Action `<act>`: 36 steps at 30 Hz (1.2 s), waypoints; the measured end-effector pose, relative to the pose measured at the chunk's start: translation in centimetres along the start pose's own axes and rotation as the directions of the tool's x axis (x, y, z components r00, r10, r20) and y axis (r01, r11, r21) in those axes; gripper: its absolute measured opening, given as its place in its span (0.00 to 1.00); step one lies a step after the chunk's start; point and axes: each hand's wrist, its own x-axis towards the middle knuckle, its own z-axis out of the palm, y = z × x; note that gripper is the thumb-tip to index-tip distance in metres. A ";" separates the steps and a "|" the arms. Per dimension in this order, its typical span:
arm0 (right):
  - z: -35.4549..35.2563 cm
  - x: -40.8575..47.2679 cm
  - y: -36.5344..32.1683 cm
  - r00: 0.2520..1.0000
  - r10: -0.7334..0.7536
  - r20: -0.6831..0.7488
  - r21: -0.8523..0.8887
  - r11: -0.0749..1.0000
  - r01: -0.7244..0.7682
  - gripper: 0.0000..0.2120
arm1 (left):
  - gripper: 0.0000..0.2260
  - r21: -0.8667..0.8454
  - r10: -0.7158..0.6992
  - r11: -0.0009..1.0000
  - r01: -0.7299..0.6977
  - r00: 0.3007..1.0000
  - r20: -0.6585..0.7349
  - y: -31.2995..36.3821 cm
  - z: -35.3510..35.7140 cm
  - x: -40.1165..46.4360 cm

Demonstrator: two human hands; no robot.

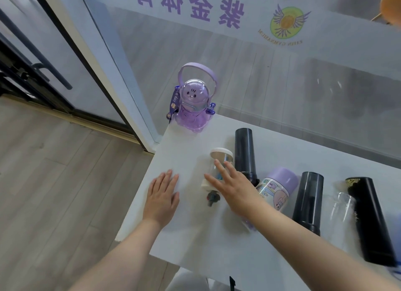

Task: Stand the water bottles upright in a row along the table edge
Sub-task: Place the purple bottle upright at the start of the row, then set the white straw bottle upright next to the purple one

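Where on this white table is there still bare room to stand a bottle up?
The table is bare along its left edge, between the upright purple astronaut bottle and the left hand, and on the near strip under the forearms. To the right it is crowded: the right hand over the clear bottle, then dark bottles lying close together.

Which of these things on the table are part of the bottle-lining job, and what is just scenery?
Part of the job:
purple bunny bottle, already upright
clear white-capped bottle, lying under the right hand
two dark tumblers
pastel lilac-capped bottle
black gold-trimmed flask
clear glass

Just scenery:
glass wall lettering
door frame
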 end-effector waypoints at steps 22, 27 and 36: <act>-5.3 2.5 2.3 0.961 0.254 0.113 0.731 0.633 -0.254 0.38 | 0.24 -0.033 0.011 0.999 -0.013 0.998 -0.063 -0.5 0.1 0.2; -6.4 2.9 5.4 0.952 0.136 0.275 0.954 0.082 -0.287 0.37 | 0.25 -0.039 0.004 0.999 -0.007 0.998 -0.065 -0.5 0.1 0.2; -6.0 2.1 7.8 0.960 0.195 0.202 0.954 0.185 -0.238 0.26 | 0.25 -0.047 -0.009 0.999 0.007 0.998 -0.059 -0.3 0.1 0.1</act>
